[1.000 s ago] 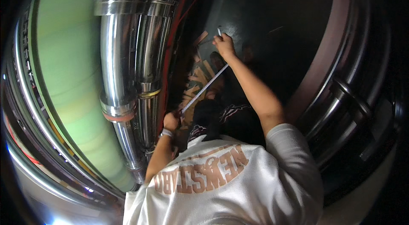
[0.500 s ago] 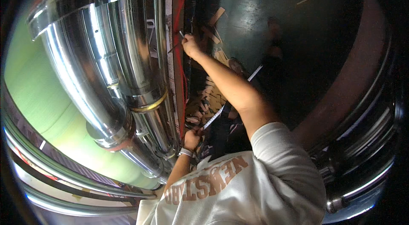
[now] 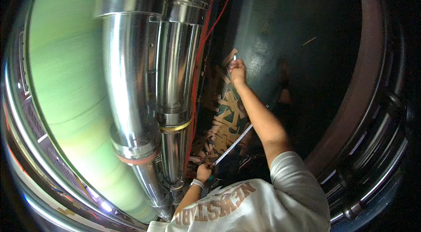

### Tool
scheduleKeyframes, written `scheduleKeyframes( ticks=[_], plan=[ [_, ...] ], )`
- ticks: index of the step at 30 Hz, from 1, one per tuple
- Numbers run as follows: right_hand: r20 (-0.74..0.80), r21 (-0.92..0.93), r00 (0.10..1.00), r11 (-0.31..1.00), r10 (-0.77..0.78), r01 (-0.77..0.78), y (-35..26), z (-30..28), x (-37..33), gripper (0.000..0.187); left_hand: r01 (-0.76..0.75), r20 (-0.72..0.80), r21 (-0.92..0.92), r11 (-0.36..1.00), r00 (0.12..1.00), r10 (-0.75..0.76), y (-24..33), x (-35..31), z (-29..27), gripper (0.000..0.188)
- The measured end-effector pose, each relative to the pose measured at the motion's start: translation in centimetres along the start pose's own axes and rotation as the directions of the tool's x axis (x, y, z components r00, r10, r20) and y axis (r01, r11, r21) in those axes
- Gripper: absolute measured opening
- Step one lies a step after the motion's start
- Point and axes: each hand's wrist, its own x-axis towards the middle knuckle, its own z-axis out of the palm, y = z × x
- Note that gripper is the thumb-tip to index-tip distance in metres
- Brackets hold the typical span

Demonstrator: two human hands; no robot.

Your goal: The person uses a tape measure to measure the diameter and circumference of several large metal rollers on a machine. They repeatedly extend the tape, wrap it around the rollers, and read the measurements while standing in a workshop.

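My left hand (image 3: 204, 172), with a white band on its wrist, is closed at the near end of a white measuring strip with dark marks (image 3: 233, 144). It looks like a steel rule or a tape measure blade, and slants up to the right until my right forearm covers it. Farther off, my right hand (image 3: 238, 72) is closed around a slim, pen-like tool (image 3: 235, 57) whose pale tip pokes out beyond the fingers. Its exact kind cannot be made out. Beneath and between my hands lie many brown cardboard scraps (image 3: 228, 120) on the dark floor.
Shiny metal rollers (image 3: 125, 65) and a large green drum (image 3: 66, 78) stand at the left. A red cable (image 3: 218, 16) runs alongside the rollers. At the right curve a brownish-red band (image 3: 351, 87) and more dark metal bars. A thin strip (image 3: 309, 41) lies on the floor.
My view has turned, so the rollers appear farther right. My right hand has left the roller edge and is now above the scraps, tool still in it. The left hand still holds the strip.
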Motion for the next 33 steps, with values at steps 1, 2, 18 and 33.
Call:
scheduleKeyframes(
  ticks=[1, 2, 18, 33],
  plan=[
    [0.030, -0.097, 0.999, 0.995, -0.032, 0.035, -5.2, 2.1, -1.6, 0.008, -0.044, -0.026, 0.021, 0.999, 0.999, 0.044, 0.4, -0.1, 0.0, 0.024],
    [0.061, -0.181, 0.996, 0.980, -0.069, 0.079, -9.5, 4.0, -2.9, 0.012, -0.093, -0.055, 0.054, 0.994, 0.994, 0.095, 1.2, -0.1, -0.4, 0.025],
    [0.365, 0.248, 0.929, 0.968, -0.055, -0.040, -20.6, 17.1, -10.9, 0.023, -0.135, -0.100, 0.004, 0.991, 0.986, 0.135, 10.1, -1.9, -5.7, 0.022],
    [0.417, 0.343, 0.901, 0.899, 0.115, -0.274, -21.2, 18.4, -11.0, 0.020, -0.110, -0.100, -0.148, 0.983, 0.990, 0.095, 5.3, 0.5, -2.7, 0.025]
  ],
)
